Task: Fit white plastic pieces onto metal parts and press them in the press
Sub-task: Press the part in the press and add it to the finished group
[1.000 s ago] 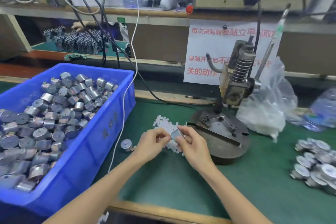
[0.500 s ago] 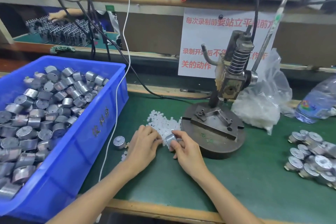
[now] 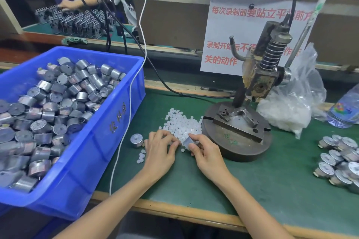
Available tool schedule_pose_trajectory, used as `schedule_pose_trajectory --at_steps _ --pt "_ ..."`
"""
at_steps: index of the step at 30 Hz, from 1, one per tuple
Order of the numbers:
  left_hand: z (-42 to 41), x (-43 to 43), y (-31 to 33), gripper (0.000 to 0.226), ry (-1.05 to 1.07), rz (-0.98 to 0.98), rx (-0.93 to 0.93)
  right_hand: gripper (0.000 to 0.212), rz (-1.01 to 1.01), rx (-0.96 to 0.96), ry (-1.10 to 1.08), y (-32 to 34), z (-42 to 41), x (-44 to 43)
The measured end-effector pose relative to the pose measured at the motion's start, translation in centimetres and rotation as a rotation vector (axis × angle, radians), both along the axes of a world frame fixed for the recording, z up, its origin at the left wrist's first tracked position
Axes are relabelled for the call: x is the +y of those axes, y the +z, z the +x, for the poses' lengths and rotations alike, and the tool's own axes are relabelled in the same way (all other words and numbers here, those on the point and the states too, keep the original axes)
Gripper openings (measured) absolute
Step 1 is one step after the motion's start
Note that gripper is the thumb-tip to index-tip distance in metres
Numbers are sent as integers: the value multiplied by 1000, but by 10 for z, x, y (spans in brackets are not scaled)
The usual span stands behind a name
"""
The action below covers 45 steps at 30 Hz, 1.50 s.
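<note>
Grips one metal part [image 3: 188,142] in right hand [image 3: 206,153], thumb and fingers curled round its body, low over the green mat [image 3: 252,184] at the near edge of the white plastic pieces [image 3: 181,125]. Presumably holds it there to keep its end close to the supply.

Reaches with left hand [image 3: 161,149] into the same heap, fingers bent, tips down among the pieces. Cannot tell whether pinching one yet. Judged step: picking a piece to fit onto the held part.

Keeps the loose pieces heaped just left of the press [image 3: 258,83], probably to shorten the carry to the fixture [image 3: 238,122]. Sees no part seated in the fixture. Leaves lever [image 3: 310,25] raised at far right, untouched.

Stores bare parts in blue bin [image 3: 116,136] at left. Piles white-faced parts [image 3: 342,161] well apart at right, likely finished ones, kept clear to avoid mixing. Notes a lone part [image 3: 136,140] upright on the mat just left of left hand, apparently topped with a white piece already.

Risk: small piece slipping from fingertips during fitting.
</note>
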<state>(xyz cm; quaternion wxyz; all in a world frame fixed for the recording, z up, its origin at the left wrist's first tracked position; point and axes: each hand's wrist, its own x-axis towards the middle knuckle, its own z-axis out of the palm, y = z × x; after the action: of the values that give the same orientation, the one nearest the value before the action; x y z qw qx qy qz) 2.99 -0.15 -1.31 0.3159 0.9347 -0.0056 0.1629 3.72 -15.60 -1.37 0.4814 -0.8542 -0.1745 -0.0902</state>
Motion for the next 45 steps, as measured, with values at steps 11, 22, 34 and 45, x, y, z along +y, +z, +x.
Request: schedule_pose_trajectory --at_steps 11,22,34,45 --pt "-1 2 -1 14 27 -5 26 24 -29 -47 -10 -1 2 4" --pt "-1 2 -2 11 48 -15 22 24 -180 -224 67 -2 0 7" --pt "-4 2 -1 10 30 -33 6 32 -354 -292 98 4 -9 12" --pt "-5 2 -1 29 -11 -42 -15 29 -415 -298 98 2 -9 14"
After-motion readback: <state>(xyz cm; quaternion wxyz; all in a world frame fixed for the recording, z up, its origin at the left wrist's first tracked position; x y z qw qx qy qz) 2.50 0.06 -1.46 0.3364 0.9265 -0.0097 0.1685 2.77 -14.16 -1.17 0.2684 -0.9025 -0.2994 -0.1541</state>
